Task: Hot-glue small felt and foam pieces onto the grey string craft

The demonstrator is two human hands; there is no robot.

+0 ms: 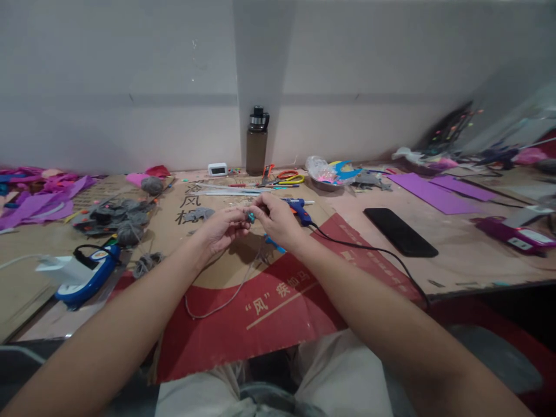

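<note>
In the head view, a small teal piece [251,217] is being pinched between the fingertips of the left hand [222,227] and the right hand [278,221], raised over the cardboard sheet [278,307], apparently so that it can be worked close up. A grey cord [226,301] is trailing down from it, while the glue gun [299,208] is lying just behind the right hand, within easy reach. The piece's shape is being largely hidden by the fingers, and what it is cannot be told.

A bottle [256,141] stands at the back of the tabletop [460,255]. Before it lies a glue gun [299,209]; right of the bottle, a bowl [326,184], then a phone [399,231]. Left of the bottle sits a clock [218,169].
</note>
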